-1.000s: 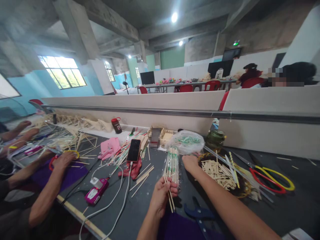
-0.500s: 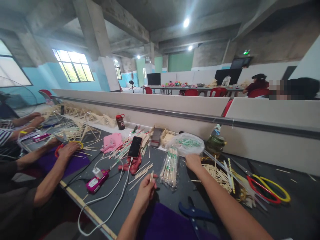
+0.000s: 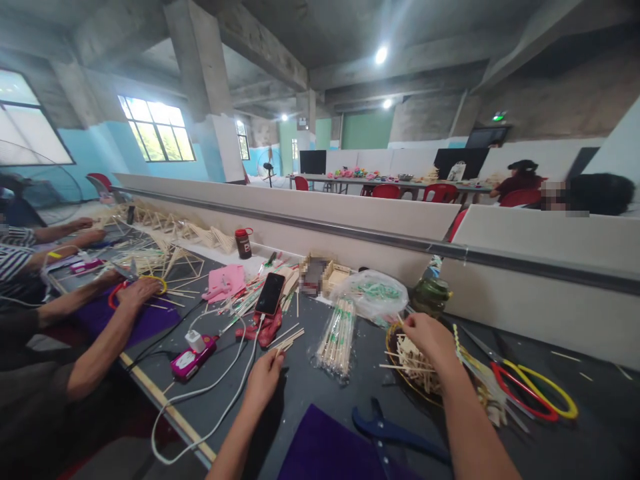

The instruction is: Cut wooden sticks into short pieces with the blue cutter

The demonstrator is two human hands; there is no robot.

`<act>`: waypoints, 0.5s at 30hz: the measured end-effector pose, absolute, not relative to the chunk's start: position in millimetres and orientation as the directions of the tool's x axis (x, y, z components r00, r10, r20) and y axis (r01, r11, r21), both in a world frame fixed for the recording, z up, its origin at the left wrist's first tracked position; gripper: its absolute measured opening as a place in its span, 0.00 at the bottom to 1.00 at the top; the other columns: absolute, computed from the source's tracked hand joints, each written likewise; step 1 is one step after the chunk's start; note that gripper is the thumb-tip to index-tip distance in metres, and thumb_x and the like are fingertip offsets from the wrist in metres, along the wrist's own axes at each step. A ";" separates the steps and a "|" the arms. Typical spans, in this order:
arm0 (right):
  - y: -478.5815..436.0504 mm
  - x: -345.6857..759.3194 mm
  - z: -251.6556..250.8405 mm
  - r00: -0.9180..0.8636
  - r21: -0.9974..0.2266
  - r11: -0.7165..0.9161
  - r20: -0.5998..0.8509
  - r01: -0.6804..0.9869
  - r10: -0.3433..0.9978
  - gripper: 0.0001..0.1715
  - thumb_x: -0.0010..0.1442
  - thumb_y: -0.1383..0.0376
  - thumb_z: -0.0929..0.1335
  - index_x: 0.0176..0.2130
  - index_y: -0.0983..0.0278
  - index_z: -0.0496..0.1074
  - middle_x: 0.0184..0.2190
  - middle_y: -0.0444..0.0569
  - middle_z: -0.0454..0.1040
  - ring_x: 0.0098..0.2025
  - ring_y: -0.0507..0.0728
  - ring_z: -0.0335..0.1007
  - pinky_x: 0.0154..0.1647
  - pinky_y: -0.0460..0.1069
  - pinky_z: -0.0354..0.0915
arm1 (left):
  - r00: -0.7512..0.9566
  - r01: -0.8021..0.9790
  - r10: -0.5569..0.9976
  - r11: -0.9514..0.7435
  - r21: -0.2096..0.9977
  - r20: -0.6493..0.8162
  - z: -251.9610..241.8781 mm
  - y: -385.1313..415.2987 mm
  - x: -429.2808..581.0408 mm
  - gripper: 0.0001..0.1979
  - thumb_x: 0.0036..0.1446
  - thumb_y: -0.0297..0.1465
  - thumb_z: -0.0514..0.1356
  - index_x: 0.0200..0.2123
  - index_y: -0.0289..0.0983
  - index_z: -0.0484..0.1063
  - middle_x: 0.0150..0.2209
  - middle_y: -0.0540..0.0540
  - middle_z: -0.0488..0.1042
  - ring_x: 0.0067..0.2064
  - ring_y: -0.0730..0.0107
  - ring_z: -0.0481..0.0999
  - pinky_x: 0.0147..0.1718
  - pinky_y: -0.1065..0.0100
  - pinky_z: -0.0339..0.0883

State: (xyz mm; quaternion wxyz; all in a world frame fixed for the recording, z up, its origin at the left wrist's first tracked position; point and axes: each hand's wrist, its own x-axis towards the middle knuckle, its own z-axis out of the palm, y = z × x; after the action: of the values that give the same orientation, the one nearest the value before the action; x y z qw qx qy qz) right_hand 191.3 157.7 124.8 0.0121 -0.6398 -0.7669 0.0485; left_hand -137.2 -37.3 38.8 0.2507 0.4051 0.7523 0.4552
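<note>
Now, left hand [image 3: 264, 377]: it is laid low at the near edge of the counter [image 3: 590, 433], fingers curled together. Whether something is gripped cannot be told.
Right hand [image 3: 426, 337]: it is held over the basket [image 3: 407, 390], knuckles up and fingers bent down into the short sticks [image 3: 419, 367]. The fingertips are hidden, so a pinch cannot be told.
Short sticks: they are piled in the basket, right of centre, directly under the right hand. Their long axes are mixed, and some are pointed left over the rim.
Loose sticks [image 3: 290, 339]: they are found just beyond the left fingertips, with the long axis running far-right.
Between the hands: a packet of sticks [image 3: 337, 337] is laid with its length near to far.
Edges: the basket is flanked by scissors [image 3: 537, 393] on the right. A blue cutter [image 3: 387, 427] and a purple cloth [image 3: 330, 453] are placed nearer.
Open room: bare counter is seen near the packet. A white cable [image 3: 220, 393] and a co-worker's hand [image 3: 143, 292] are kept to the left.
</note>
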 end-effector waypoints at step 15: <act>93.0 260.6 119.5 0.093 -0.545 0.075 0.274 0.835 0.957 0.30 0.60 0.47 0.57 0.43 0.63 0.76 0.31 0.56 0.79 0.31 0.62 0.73 0.28 0.49 0.61 | -0.334 0.938 0.939 0.340 0.069 -0.085 55.6 15.5 -141.8 0.11 0.57 0.29 0.55 0.40 0.30 0.74 0.44 0.32 0.73 0.47 0.52 0.73 0.44 0.59 0.65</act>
State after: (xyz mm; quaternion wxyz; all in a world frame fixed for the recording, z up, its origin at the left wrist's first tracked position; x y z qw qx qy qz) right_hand 260.6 93.0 119.5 0.3062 -0.6728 -0.6661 0.0996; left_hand -141.8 15.5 55.6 0.0545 0.5744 0.8168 0.0036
